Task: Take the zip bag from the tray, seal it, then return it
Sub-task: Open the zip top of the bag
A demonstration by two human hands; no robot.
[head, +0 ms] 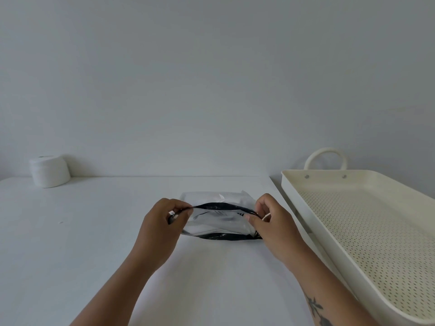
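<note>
At centre counter: one zip bag (220,218) lies on the white counter (82,231), its mouth gaping.
Hands: left hand (162,222) pinches the bag's 9 o'clock corner; right hand (273,222) pinches its 3 o'clock corner.
Edges: one perforated tray (367,231) at 3 o'clock, overhanging the counter's right edge, just beside the right hand.
Open room: bare counter toward 9 o'clock; one white roll (50,171) at 10 o'clock, well apart.

Soft, dim, even light; faint shadows, slight blur, wide-angle edge bending.
</note>
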